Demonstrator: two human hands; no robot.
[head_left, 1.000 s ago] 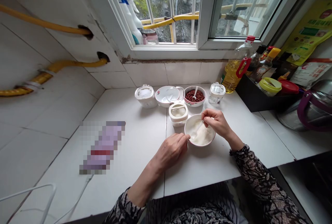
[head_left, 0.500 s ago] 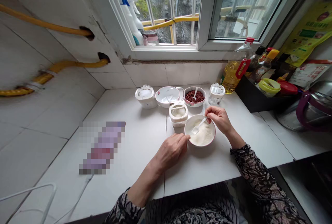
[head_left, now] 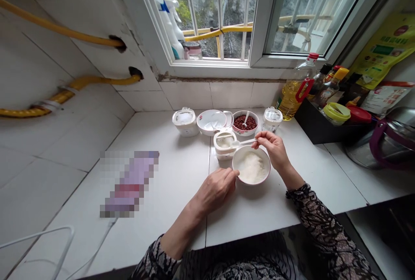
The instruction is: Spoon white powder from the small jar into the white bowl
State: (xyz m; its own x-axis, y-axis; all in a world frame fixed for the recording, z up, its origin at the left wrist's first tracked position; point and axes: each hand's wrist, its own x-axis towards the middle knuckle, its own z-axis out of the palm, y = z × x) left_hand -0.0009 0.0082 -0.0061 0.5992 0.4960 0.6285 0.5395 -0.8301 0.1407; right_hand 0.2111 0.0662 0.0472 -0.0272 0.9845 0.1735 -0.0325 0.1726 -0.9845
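Observation:
My right hand [head_left: 271,146] pinches the handle of a small white plastic spoon [head_left: 244,142]. The spoon's bowl is at the near rim of an open white container [head_left: 223,154] with pale contents; whether they touch I cannot tell. Below the spoon, a white bowl [head_left: 239,158] with a pinkish rim holds a heap of white powder [head_left: 254,165]. On the bowl's left rim my left hand [head_left: 222,185] is closed, thumb and fingers gripping the edge.
Behind stand a lidded container [head_left: 186,125], a white bowl [head_left: 207,127], a bowl of red beans [head_left: 241,123] with a spoon, and a clear jar [head_left: 272,120]. An oil bottle [head_left: 290,100] and a black condiment box [head_left: 313,124] are right; a blurred purple object [head_left: 132,182] lies left.
My right hand has lifted the spoon from over the powder, up and left to the open container's rim. My left hand keeps its grip on the bowl. The view has shifted slightly.

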